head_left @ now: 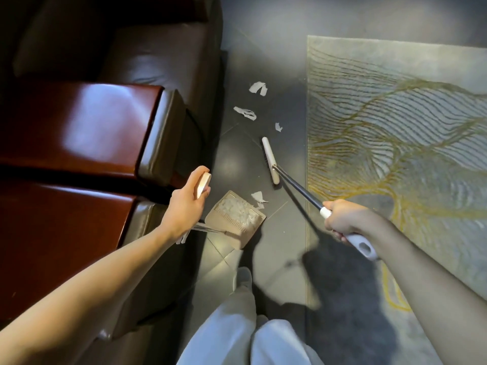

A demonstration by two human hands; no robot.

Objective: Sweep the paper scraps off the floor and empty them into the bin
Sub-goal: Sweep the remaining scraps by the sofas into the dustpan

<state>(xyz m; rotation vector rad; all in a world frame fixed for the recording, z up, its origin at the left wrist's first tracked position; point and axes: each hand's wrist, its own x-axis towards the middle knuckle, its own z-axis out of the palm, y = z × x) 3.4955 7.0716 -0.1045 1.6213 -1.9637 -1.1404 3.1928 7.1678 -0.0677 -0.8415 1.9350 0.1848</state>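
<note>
White paper scraps lie on the dark tiled floor: one [258,88] farthest away, one [245,113] nearer, a small one [278,126] by the broom, and one [259,198] right at the dustpan's lip. My right hand [342,218] grips the broom handle; the white broom head [270,159] rests on the floor beyond the dustpan. My left hand [184,204] holds the top of the dustpan's upright handle. The beige dustpan [235,219] sits on the floor with white scraps inside. No bin is visible.
A dark leather sofa with glossy red-brown wooden arms [79,127] fills the left. A grey rug with gold lines [395,127] covers the floor on the right. My legs in light trousers [250,325] and a shoe stand behind the dustpan.
</note>
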